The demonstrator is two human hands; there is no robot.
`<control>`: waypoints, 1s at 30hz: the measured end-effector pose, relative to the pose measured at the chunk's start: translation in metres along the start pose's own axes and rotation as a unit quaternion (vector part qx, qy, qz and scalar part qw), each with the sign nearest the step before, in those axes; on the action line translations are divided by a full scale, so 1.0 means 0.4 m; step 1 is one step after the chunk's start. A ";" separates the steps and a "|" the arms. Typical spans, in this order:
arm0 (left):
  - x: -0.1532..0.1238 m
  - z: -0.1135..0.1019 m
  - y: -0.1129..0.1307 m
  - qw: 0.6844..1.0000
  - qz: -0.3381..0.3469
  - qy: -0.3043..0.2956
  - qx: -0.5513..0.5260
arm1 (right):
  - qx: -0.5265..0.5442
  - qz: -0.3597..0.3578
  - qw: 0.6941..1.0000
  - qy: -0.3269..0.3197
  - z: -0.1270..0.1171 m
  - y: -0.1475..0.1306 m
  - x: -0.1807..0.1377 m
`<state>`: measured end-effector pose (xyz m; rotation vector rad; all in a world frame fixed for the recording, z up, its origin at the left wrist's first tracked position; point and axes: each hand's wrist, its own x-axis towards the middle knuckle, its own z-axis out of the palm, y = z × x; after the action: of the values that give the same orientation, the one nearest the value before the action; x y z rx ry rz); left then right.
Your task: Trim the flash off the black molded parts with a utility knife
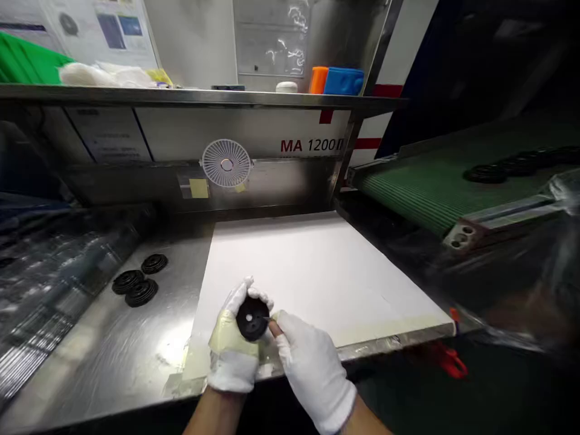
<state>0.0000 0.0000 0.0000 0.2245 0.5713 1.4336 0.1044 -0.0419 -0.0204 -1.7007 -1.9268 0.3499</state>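
Note:
My left hand (236, 338), in a white glove with yellowish tape or coating, is closed around a round black plastic part (252, 318). The part's flat face is turned up toward me, with a hole near its middle and smaller holes beside it. From the right, my gloved right hand (310, 365) pinches a thin pointed tool (266, 318) whose tip reaches the part's edge. Most of that tool is hidden in the fingers, so its exact kind does not show. Both hands are above the front edge of a white sheet (290, 260).
Three black ringed parts (141, 292) lie on the metal bench (113, 356) at left, beside blurred clear trays (49, 284). A green conveyor belt (417, 187) at right carries more black parts (487, 174). A small fan (226, 163) hangs below the shelf (254, 98).

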 end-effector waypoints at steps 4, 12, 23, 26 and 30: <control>0.006 0.000 -0.004 0.997 0.074 0.006 0.025 | 0.056 -0.010 0.998 0.015 0.032 -0.005 -0.017; 0.004 -0.009 0.021 0.997 -0.033 -0.016 0.061 | 0.061 -0.001 0.997 0.051 0.035 0.018 -0.003; 0.014 0.001 -0.012 0.991 0.134 0.002 0.028 | 0.059 0.013 0.997 0.050 0.052 -0.004 -0.003; 0.012 -0.007 -0.002 0.990 0.128 -0.009 0.064 | 0.047 0.004 0.997 0.053 0.052 -0.003 -0.004; 0.012 -0.015 0.016 0.995 0.004 -0.007 0.101 | 0.054 -0.002 0.998 0.046 0.060 -0.008 -0.016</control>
<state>-0.0084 0.0045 -0.0031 0.3967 0.7061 1.3803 0.0888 -0.0451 -0.0398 -1.6150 -1.8136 0.3610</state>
